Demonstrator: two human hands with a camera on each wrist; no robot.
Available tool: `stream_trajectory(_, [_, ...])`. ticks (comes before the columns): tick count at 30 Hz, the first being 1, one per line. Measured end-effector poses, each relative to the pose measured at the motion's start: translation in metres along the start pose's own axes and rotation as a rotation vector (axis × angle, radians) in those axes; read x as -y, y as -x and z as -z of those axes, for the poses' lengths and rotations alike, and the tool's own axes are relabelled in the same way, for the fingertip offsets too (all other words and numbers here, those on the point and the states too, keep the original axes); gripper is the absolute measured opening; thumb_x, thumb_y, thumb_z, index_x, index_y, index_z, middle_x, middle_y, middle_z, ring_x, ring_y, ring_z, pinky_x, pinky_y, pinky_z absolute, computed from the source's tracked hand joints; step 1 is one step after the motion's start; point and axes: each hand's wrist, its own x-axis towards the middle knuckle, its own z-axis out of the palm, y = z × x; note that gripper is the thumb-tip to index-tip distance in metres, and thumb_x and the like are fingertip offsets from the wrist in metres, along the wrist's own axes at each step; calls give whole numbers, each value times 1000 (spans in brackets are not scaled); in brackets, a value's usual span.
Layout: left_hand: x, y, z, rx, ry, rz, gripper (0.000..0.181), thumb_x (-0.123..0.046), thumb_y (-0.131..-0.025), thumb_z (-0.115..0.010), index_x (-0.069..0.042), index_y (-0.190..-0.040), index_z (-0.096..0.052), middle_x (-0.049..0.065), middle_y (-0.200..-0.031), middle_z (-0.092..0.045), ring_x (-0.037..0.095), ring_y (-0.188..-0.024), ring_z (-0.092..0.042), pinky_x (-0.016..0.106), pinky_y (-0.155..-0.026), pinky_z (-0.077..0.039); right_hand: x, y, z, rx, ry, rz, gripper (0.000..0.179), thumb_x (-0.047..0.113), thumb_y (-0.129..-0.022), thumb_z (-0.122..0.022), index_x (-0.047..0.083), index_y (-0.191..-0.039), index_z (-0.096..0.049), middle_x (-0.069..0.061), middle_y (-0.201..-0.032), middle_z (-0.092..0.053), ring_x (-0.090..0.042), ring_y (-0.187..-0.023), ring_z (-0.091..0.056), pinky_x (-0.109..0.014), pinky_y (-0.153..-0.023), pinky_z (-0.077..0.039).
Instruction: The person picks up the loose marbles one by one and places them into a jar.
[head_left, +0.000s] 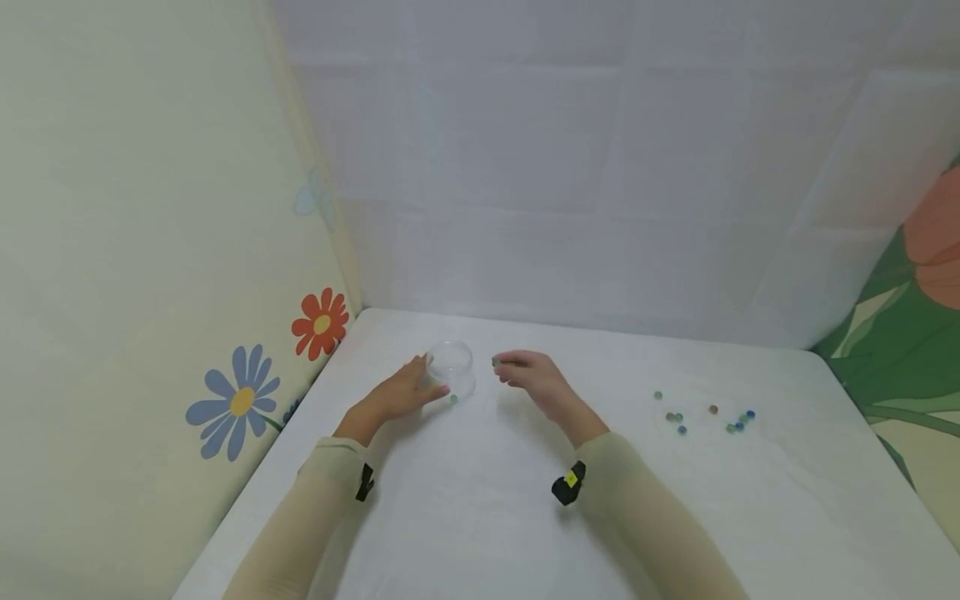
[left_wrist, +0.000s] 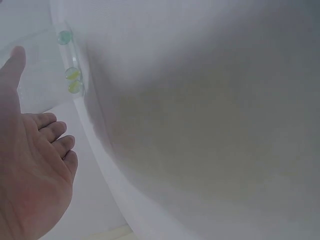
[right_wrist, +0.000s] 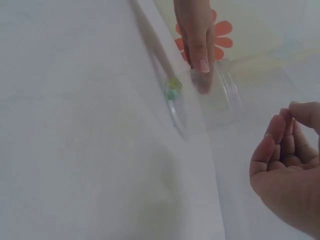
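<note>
A clear plastic jar [head_left: 452, 367] stands on the white table with glass marbles at its bottom; the left wrist view shows a green marble [left_wrist: 64, 37] and two yellow-streaked marbles [left_wrist: 72, 74]. My left hand [head_left: 401, 392] holds the jar from its left side, thumb at the front and fingers farther back. Just right of the jar, my right hand [head_left: 536, 382] is raised, pinching a small dark marble [head_left: 495, 362] between thumb and fingertips. In the right wrist view that marble is hidden behind the pinched fingertips [right_wrist: 284, 114].
Loose marbles lie scattered at the right of the table, among them a green marble [head_left: 657, 395], a reddish marble [head_left: 713, 409] and a blue marble [head_left: 751, 413]. A white cloth wall [head_left: 525, 208] rises behind the table, and a flowered cloth [head_left: 150, 250] hangs at the left.
</note>
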Motion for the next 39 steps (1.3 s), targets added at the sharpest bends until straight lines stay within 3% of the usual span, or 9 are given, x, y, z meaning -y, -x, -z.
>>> stream_trajectory(8, [2, -3, -2, -4, 4, -9, 104, -68, -96, -52, 2, -161, -11, 24, -167, -9, 41, -155, -8, 58, -124, -14, 4, -21, -25, -5, 9, -8, 31, 21, -98, -69, 8, -126, -70, -6, -124, -69, -21, -109, -66, -36, -101, -54])
stream_trajectory(20, [1, -4, -2, -16, 2, -11, 100, -62, -97, -55, 2, -161, -11, 23, -168, -10, 39, -155, -9, 59, -123, -16, 12, -40, -53, -33, -19, -48, 28, 18, -96, -70, 7, -121, -71, -6, -119, -71, -19, -104, -66, -36, -100, -54])
stream_trajectory(39, [0, -2, -2, -29, -74, -13, 102, -67, -97, -51, 0, -161, -9, 21, -168, -9, 40, -155, -10, 58, -123, -16, 14, -37, -54, -43, 51, -67, 34, 22, -97, -69, 6, -127, -69, -5, -112, -71, -19, -101, -65, -45, -102, -52])
